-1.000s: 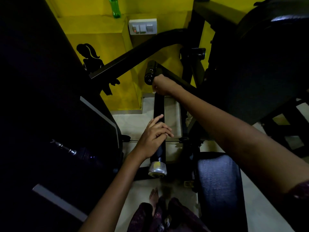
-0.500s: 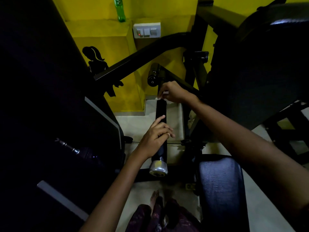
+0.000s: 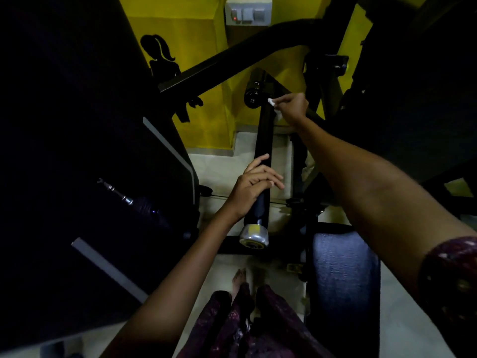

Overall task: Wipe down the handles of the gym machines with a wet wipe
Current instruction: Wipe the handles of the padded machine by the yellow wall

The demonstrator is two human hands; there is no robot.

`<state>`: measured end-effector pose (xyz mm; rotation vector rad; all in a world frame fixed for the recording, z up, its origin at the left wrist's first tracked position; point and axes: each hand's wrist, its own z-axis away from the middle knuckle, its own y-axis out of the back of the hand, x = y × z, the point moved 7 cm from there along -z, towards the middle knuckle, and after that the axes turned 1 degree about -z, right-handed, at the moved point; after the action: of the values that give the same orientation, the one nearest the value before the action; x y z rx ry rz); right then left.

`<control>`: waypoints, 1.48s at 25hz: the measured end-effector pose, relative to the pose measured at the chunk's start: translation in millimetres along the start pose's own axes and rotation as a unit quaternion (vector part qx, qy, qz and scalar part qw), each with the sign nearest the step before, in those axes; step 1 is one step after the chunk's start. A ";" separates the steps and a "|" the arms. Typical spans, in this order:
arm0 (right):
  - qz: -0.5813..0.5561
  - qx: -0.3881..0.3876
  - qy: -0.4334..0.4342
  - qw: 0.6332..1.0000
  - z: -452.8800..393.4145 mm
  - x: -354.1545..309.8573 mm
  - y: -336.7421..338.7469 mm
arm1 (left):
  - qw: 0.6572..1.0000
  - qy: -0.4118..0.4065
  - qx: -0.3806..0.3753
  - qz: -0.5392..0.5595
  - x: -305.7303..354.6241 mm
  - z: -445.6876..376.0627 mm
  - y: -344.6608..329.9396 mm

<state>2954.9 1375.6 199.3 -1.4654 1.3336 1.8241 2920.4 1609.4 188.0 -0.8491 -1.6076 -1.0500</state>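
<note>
A black slanted frame beam (image 3: pixel 232 58) crosses the far middle of the scene, above a yellow wall (image 3: pixel 196 73) that carries a black ponytailed-figure silhouette (image 3: pixel 162 63) at far left and one switch plate (image 3: pixel 248 14) at the top. A large dark machine panel (image 3: pixel 77 151) fills the left side, and a dark padded seat (image 3: pixel 343 267) sits near right on the pale floor (image 3: pixel 227 166). One bare foot (image 3: pixel 238 279) shows at the near edge.

Between these runs one black handle bar (image 3: pixel 265 135), going from a silver end cap (image 3: pixel 254 236) near the viewer up to a black roller end (image 3: pixel 254 91) at the far end. The left hand (image 3: pixel 254 182) wraps the bar's near part, fingers curled over it, index finger lying along it. The right hand (image 3: pixel 293 107) is at the bar's far end, just right of the roller, fingers pinched around one white wet wipe (image 3: pixel 272 102), whose edge pokes out to the left against the bar top. The right forearm crosses over the seat side of the frame.
</note>
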 end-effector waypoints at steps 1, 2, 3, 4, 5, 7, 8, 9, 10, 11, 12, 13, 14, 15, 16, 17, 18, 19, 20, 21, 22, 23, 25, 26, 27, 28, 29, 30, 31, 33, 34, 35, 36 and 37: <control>-0.025 0.015 -0.018 0.999 -0.1 4.3 0.2 | 1.000 -0.002 0.001 0.003 -0.1 0.3 -0.2; -0.051 0.028 -0.033 0.998 1.7 8.4 -0.6 | 1.000 -0.003 0.001 0.006 -0.4 0.4 -0.6; -0.079 0.038 -0.045 0.995 2.9 13.9 -1.6 | 1.000 -0.002 0.002 0.008 -1.1 0.0 -0.5; -0.103 0.042 -0.057 0.992 3.1 20.8 -3.4 | 1.000 -0.001 0.003 0.009 -1.9 -0.4 -0.5; -0.117 0.038 -0.072 0.990 1.6 28.3 -6.9 | 1.000 -0.003 0.005 0.009 -2.2 -0.9 -0.2; -0.141 0.024 -0.104 0.984 -3.3 39.3 -10.4 | 1.000 -0.008 0.005 0.008 -2.3 -1.8 -0.5; -0.159 0.012 -0.121 0.980 -5.5 41.2 -10.5 | 1.000 -0.010 0.004 0.010 -2.5 -2.0 -0.6; -0.171 -0.002 -0.140 0.975 -6.5 41.5 -9.7 | 1.000 -0.012 0.003 0.011 -2.9 -2.3 -0.7; -0.182 -0.017 -0.156 0.971 -6.7 41.7 -9.6 | 1.000 -0.015 0.002 0.011 -3.3 -2.7 -0.6; -0.190 -0.029 -0.167 0.967 -6.0 42.5 -9.5 | 1.000 -0.017 0.001 0.010 -4.0 -3.3 -0.7; -0.203 -0.034 -0.172 0.963 -5.6 44.4 -11.2 | 1.000 -0.019 0.001 0.010 -4.8 -3.8 -0.7; -0.217 -0.027 -0.174 0.960 -4.3 47.9 -13.2 | 1.000 -0.020 0.002 0.010 -5.6 -3.6 -0.5; -0.239 -0.014 -0.176 0.955 -3.3 54.4 -16.8 | 1.000 -0.022 0.003 0.012 -6.4 -3.2 -0.1; -0.268 -0.002 -0.181 0.946 -1.0 61.7 -21.8 | 1.000 -0.024 0.006 0.015 -7.2 -3.1 0.5; -0.314 0.004 -0.192 0.930 1.6 70.2 -28.1 | 0.999 -0.027 0.008 0.018 -7.6 -3.4 1.0; -0.354 -0.001 -0.201 0.913 5.7 73.8 -33.6 | 0.999 -0.028 0.008 0.019 -8.0 -3.9 1.3; -0.382 -0.007 -0.206 0.901 8.0 74.9 -37.6 | 0.999 -0.027 0.007 0.017 -8.0 -4.5 0.9; -0.392 -0.005 -0.211 0.895 9.1 72.4 -38.6 | 1.000 -0.025 0.004 0.014 -7.9 -4.8 0.3; -0.405 0.001 -0.213 0.889 8.3 68.3 -38.7 | 1.000 -0.024 0.000 0.012 -7.7 -4.7 -0.3; -0.411 0.010 -0.217 0.885 7.2 64.8 -37.9 | 1.000 -0.023 -0.002 0.012 -7.6 -4.3 -0.9; -0.428 0.016 -0.215 0.878 6.1 63.1 -40.5 | 1.000 -0.023 -0.002 0.013 -7.8 -4.0 -0.6; -0.434 0.021 -0.213 0.875 8.8 61.9 -40.8 | 1.000 -0.023 -0.003 0.016 -8.1 -3.8 -0.6; -0.429 0.019 -0.206 0.879 23.6 63.7 -41.6 | 0.999 -0.028 -0.005 0.018 -8.3 -3.9 -0.7; -0.434 0.008 -0.204 0.877 34.7 68.3 -43.2 | 0.999 -0.028 -0.005 0.016 -8.3 -4.1 -0.6; -0.433 -0.003 -0.203 0.878 50.8 72.1 -41.4 | 1.000 -0.026 -0.005 0.015 -8.4 -4.3 -0.1; -0.434 -0.012 -0.200 0.878 66.4 76.4 -38.6 | 1.000 -0.026 -0.005 0.013 -8.3 -4.4 0.3; -0.426 -0.013 -0.193 0.884 80.8 76.9 -32.9 | 0.999 -0.029 -0.005 0.011 -8.0 -4.4 0.3; -0.421 -0.013 -0.175 0.890 88.4 74.5 -29.0 | 0.999 -0.031 -0.005 0.008 -7.6 -4.3 0.4; -0.407 -0.010 -0.159 0.899 90.6 68.8 -25.6 | 1.000 -0.029 -0.004 0.004 -7.5 -4.4 0.8; -0.389 0.011 -0.139 0.911 86.8 55.0 -20.3 | 1.000 -0.019 -0.006 -0.002 -7.3 -4.2 0.8; -0.388 0.022 -0.142 0.911 84.0 50.3 -19.3 | 1.000 -0.016 -0.007 -0.005 -7.1 -3.8 0.5; -0.386 0.030 -0.150 0.910 84.9 46.5 -17.2 | 1.000 -0.016 -0.008 -0.008 -7.1 -3.3 0.2; -0.386 0.029 -0.156 0.909 89.0 46.0 -17.4 | 1.000 -0.015 -0.009 -0.008 -6.8 -2.8 -0.2; -0.378 0.021 -0.161 0.911 96.9 48.1 -17.9 | 1.000 -0.014 -0.009 -0.008 -6.7 -2.8 0.0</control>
<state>2906.0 1457.6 145.2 -1.3187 0.5162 1.4087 2923.1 1606.6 181.9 -0.8681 -1.6314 -1.0701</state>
